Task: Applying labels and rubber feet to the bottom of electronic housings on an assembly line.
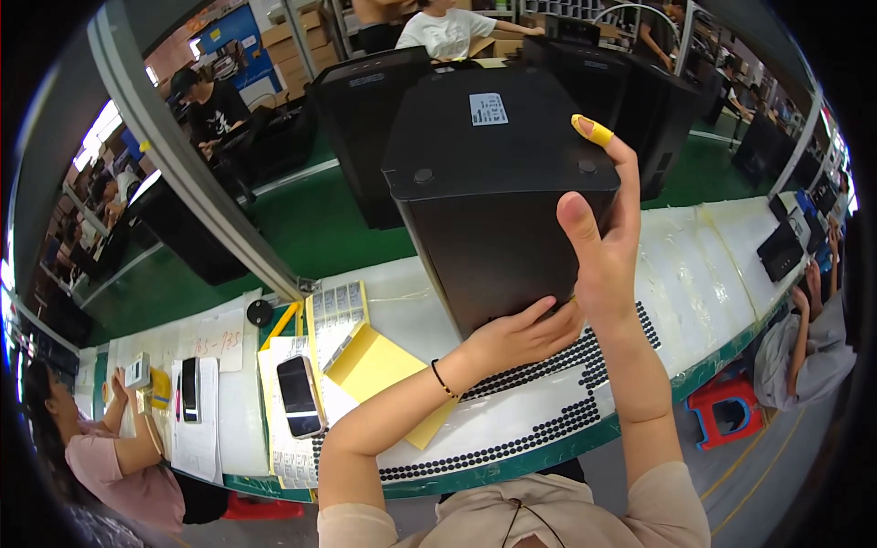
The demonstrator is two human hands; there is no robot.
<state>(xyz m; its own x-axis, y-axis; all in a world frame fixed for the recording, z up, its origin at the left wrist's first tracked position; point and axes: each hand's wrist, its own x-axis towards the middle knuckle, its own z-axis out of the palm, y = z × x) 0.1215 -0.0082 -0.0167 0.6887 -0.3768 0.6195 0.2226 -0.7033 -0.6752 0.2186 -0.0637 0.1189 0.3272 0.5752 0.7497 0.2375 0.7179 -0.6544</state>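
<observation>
A tall black box-shaped unit (489, 247) stands on the workbench in front of me. Its upper face carries a white label (489, 109) and two round feet at the near corners. My right hand (607, 242) is raised at its right near corner, thumb and index finger apart; yellow tape or a cot wraps the index finger. My left hand (521, 336) is low by the unit's near base, fingers bent together, with the tips partly hidden behind my right wrist. Whatever they hold, if anything, is hidden. Below it, rows of small black round pads (566, 417) cover the bench.
Left on the bench lie a phone (299, 395), a yellow sheet (388, 370), label sheets (339, 306) and a black roll (259, 313). A metal post (196, 173) rises nearby. More black units (365, 128) stand behind. Co-workers sit at both sides; a red stool (722, 411) is at right.
</observation>
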